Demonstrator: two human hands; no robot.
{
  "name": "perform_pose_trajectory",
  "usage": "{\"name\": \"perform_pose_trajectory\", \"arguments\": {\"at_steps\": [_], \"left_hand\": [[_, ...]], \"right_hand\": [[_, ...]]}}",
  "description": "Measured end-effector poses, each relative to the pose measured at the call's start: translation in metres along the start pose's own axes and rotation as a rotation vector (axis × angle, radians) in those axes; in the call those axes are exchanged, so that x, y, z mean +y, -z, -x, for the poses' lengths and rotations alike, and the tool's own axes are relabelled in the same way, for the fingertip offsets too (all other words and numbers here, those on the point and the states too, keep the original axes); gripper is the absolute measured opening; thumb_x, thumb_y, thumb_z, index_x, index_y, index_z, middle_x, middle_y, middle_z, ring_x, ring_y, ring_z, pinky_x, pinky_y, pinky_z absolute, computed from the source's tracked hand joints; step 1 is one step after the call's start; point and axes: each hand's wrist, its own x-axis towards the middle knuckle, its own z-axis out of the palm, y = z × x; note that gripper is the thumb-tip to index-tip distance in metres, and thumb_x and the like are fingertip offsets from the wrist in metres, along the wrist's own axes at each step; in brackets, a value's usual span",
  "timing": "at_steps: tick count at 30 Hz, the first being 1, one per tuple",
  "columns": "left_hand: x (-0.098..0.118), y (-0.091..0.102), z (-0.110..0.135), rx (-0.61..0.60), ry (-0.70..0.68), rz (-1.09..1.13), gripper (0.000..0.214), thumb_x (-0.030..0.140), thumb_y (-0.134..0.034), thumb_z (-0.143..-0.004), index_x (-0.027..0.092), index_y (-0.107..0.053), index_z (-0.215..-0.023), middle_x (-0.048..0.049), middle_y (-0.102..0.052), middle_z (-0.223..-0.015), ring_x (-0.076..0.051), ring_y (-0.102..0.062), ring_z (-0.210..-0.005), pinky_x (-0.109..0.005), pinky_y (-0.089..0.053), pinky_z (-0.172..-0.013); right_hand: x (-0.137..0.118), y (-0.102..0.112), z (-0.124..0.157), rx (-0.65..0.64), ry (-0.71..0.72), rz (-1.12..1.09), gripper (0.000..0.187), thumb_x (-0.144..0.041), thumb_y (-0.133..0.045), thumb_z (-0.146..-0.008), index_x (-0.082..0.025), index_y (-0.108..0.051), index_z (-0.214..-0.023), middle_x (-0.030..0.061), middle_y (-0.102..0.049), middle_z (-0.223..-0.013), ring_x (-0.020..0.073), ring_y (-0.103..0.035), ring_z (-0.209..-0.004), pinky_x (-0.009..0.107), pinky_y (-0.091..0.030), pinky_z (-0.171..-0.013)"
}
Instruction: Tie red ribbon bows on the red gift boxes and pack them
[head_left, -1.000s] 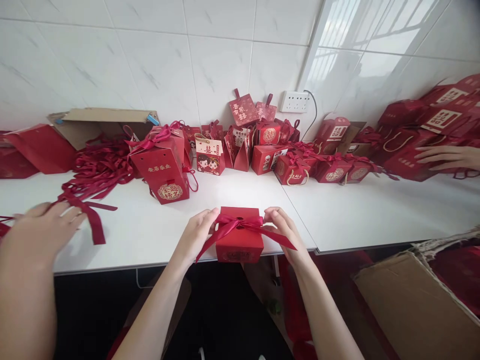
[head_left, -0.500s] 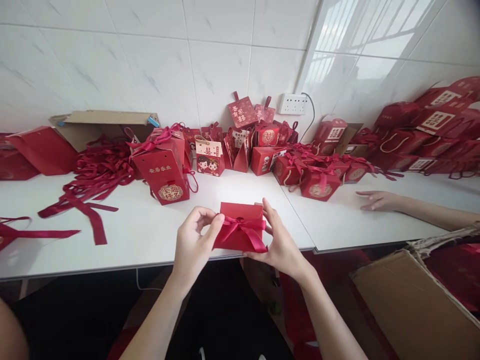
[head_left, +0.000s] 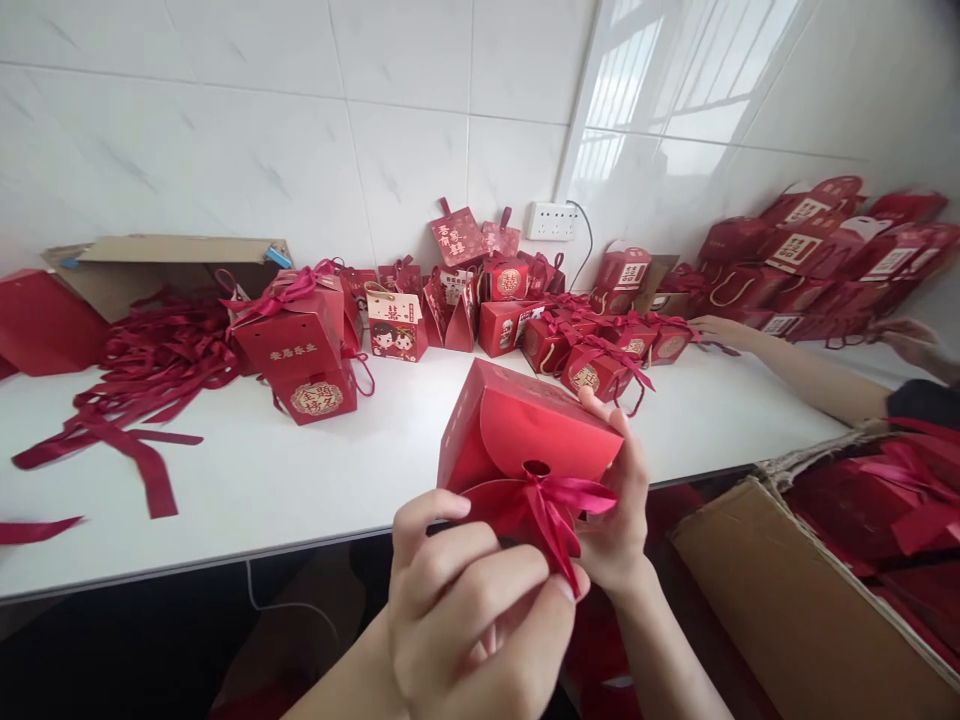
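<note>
A red gift box (head_left: 551, 420) is raised over the table's front edge and tilted, so its curved flap and a dark round hole show. Just below the hole sits a dark pink ribbon bow (head_left: 555, 510). My right hand (head_left: 622, 510) grips the box along its right side. My left hand (head_left: 480, 610) is in front of the box, fingers curled, pinching one hanging tail of the ribbon near its tip. Part of the box's lower side is hidden behind my left fingers.
Loose ribbons (head_left: 169, 345) spill from an open carton (head_left: 180, 250) at the left. Finished red boxes (head_left: 600, 370) line the wall, with a stack (head_left: 795, 250) at right. Another person's arm (head_left: 780, 365) reaches in from the right. A cardboard box (head_left: 810, 600) holds more boxes.
The gift box has come up off the table towards me and tipped. My left hand has moved from the bow's left loop to a ribbon tail. The other person's arm has moved farther back.
</note>
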Motion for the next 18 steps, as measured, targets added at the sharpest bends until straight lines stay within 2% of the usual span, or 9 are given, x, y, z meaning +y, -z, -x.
{"name": "perform_pose_trajectory", "arguments": {"at_steps": [9,13,14,16,17,18], "left_hand": [[0.015,0.002,-0.008,-0.013,0.058,0.095,0.021,0.004,-0.069,-0.069,0.022,-0.058,-0.071,0.0046,-0.065,-0.066,-0.011,-0.056,-0.063,-0.032,-0.05,-0.071],[0.011,-0.006,-0.009,-0.006,0.078,0.274,0.018,0.004,-0.065,-0.073,0.019,-0.056,-0.077,0.0034,-0.062,-0.066,-0.01,-0.056,-0.061,-0.03,-0.049,-0.071],[0.005,-0.011,-0.009,0.017,0.129,0.322,0.017,0.005,-0.063,-0.074,0.019,-0.056,-0.08,0.0032,-0.061,-0.067,-0.009,-0.055,-0.06,-0.028,-0.049,-0.068],[-0.014,-0.024,-0.011,0.024,0.333,0.345,0.015,0.009,-0.059,-0.078,0.019,-0.055,-0.087,0.0029,-0.059,-0.067,-0.009,-0.055,-0.06,-0.024,-0.047,-0.062],[-0.025,-0.034,-0.012,-0.008,0.462,0.316,0.013,0.012,-0.057,-0.079,0.019,-0.055,-0.09,0.0028,-0.058,-0.068,-0.01,-0.055,-0.06,-0.023,-0.046,-0.06],[-0.037,-0.044,-0.013,-0.118,0.586,0.273,0.011,0.016,-0.055,-0.08,0.019,-0.055,-0.091,0.0026,-0.058,-0.067,-0.011,-0.056,-0.06,-0.023,-0.046,-0.058]], "right_hand": [[-0.01,0.016,-0.001,0.022,0.009,-0.039,0.087,-0.021,-0.073,-0.073,-0.029,-0.023,-0.144,0.0095,-0.037,-0.143,0.0306,-0.035,-0.132,0.05,-0.041,-0.104],[-0.008,0.028,0.001,-0.022,-0.007,-0.017,0.091,-0.021,-0.074,-0.072,-0.03,-0.019,-0.145,0.0109,-0.035,-0.144,0.0308,-0.034,-0.132,0.049,-0.043,-0.101],[-0.007,0.033,0.001,-0.052,-0.023,0.018,0.093,-0.021,-0.075,-0.071,-0.03,-0.018,-0.145,0.0114,-0.035,-0.143,0.031,-0.035,-0.132,0.05,-0.043,-0.1],[-0.005,0.049,0.003,-0.113,-0.061,0.126,0.097,-0.022,-0.077,-0.068,-0.031,-0.018,-0.145,0.0122,-0.038,-0.14,0.0311,-0.039,-0.129,0.05,-0.043,-0.101],[-0.004,0.059,0.004,-0.127,-0.093,0.189,0.099,-0.024,-0.079,-0.066,-0.03,-0.019,-0.144,0.0124,-0.039,-0.139,0.0312,-0.041,-0.128,0.05,-0.043,-0.101],[-0.004,0.069,0.006,-0.119,-0.145,0.245,0.101,-0.026,-0.081,-0.063,-0.03,-0.021,-0.144,0.0122,-0.04,-0.139,0.0312,-0.042,-0.127,0.048,-0.043,-0.1]]}}
